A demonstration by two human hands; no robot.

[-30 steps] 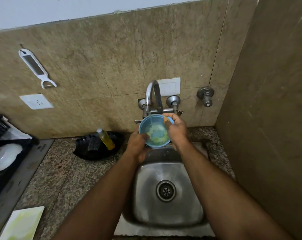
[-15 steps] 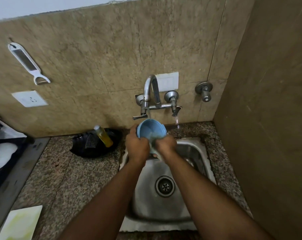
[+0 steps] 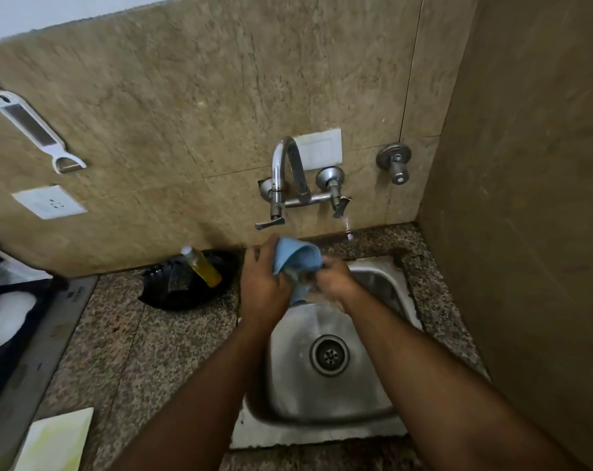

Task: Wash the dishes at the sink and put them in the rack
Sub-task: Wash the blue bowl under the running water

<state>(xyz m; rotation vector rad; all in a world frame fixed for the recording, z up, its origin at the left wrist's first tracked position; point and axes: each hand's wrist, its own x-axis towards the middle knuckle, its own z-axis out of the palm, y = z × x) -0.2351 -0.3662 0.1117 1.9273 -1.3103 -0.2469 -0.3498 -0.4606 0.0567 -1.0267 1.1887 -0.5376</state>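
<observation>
A small blue bowl [image 3: 297, 258] is tipped on its side over the back of the steel sink [image 3: 383, 396], its outside facing me. My left hand [image 3: 263, 283] grips the bowl from the left. My right hand [image 3: 332, 283] is at the bowl's lower right edge with its fingers curled against it; what it holds is blurred. The tap [image 3: 288, 171] stands on the wall just above. The black rack [image 3: 6, 321] at the far left holds a white dish [image 3: 2, 317].
A black tray [image 3: 186, 283] with a yellow soap bottle [image 3: 201, 266] sits on the granite counter left of the sink. A pale board [image 3: 53, 440] lies at the lower left. A tiled side wall closes in on the right. A peeler [image 3: 36, 130] hangs on the back wall.
The bowl dropped from right under the tap, inside facing me, and has turned over to show its outside. My right hand moved from its rim to its lower edge.
</observation>
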